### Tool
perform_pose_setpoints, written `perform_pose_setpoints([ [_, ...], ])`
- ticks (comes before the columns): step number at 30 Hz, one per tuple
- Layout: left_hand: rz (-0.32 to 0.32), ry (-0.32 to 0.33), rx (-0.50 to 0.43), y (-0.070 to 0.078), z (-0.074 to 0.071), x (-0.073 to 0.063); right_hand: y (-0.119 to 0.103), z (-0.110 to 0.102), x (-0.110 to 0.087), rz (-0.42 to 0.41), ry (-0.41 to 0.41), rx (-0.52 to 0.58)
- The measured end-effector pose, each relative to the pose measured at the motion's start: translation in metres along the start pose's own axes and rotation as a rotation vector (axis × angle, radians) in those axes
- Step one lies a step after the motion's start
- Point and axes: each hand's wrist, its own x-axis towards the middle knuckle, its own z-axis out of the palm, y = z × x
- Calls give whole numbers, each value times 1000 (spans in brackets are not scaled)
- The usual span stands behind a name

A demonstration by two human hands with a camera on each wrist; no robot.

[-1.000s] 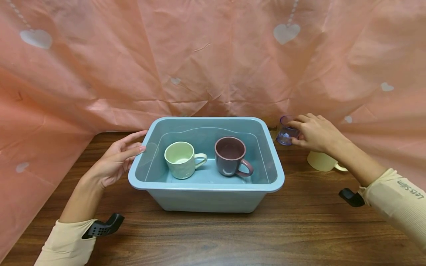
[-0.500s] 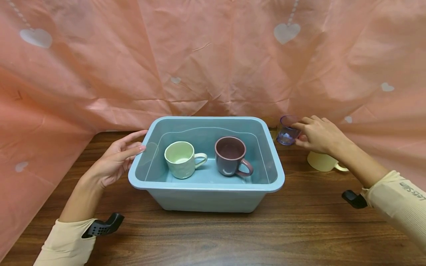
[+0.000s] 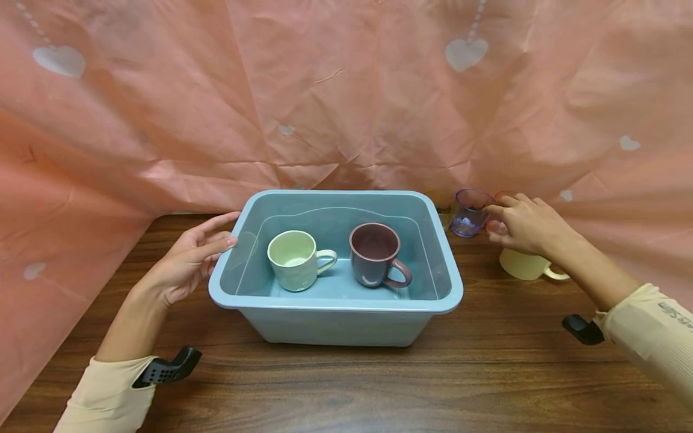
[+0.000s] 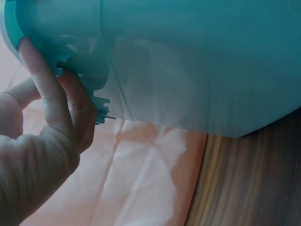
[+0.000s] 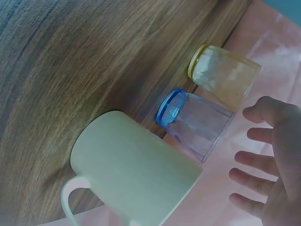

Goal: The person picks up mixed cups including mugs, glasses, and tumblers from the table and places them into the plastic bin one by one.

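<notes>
In the head view a pale blue plastic basin (image 3: 335, 328) holds a light green mug (image 3: 292, 264) and a mauve mug (image 3: 373, 258), both upright. My left hand (image 3: 184, 258) grips the basin's left rim, thumb on top and fingers below, also seen in the left wrist view. My right hand (image 3: 527, 225) hovers behind the cream mug (image 5: 131, 169), fingers spread and slightly bent, over a red-tinted clear glass (image 3: 505, 193) mostly hidden by it. Just left of it stands a blue-purple clear glass (image 5: 197, 122), untouched. Whether the fingers touch the red glass I cannot tell.
A yellow-tinted clear glass (image 5: 225, 75) stands left of the blue-purple one, partly behind the basin's right side. Pink cloth (image 3: 352, 90) hangs close behind everything. Brown wooden table (image 3: 346, 391) extends in front of the basin.
My right hand has moved right, off the blue-purple glass and toward the red-tinted one, uncovering more of the blue-purple glass. The left hand, the basin and its mugs stay put.
</notes>
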Motion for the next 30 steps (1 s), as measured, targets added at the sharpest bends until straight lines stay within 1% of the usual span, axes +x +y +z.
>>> perform_pose_setpoints([
  [8,9,-21,-1,0,0,0,4,2,-6,46,-46,18],
  [20,11,-24,-6,-1,-1,0,9,8,-10,82,-95,26],
  [30,11,-27,-12,-1,-2,0,15,12,-15,99,-111,33],
])
